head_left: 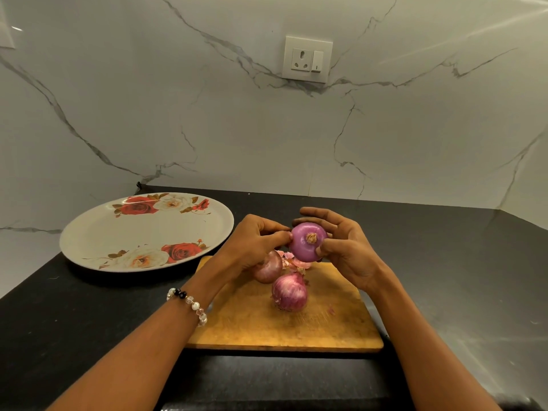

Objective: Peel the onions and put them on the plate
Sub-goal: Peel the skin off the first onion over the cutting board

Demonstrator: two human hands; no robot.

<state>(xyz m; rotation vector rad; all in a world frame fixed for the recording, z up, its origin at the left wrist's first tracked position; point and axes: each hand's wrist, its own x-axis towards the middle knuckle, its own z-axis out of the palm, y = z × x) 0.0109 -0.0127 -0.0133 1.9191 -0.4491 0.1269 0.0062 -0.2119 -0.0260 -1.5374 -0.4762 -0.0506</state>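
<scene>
Head view: right hand point(348, 250) grips peeled onion point(308, 242); left hand point(255, 247) pinches its skin.

We face a glossy white marble wall with grey veins point(178, 114) filling the upper frame and wrapping round at the left and right edges. Upper right of centre we see a white wall socket with a switch point(307, 59) set into it. Below lies a black stone worktop point(444, 262), faintly speckled, catching soft light at lower right.
</scene>
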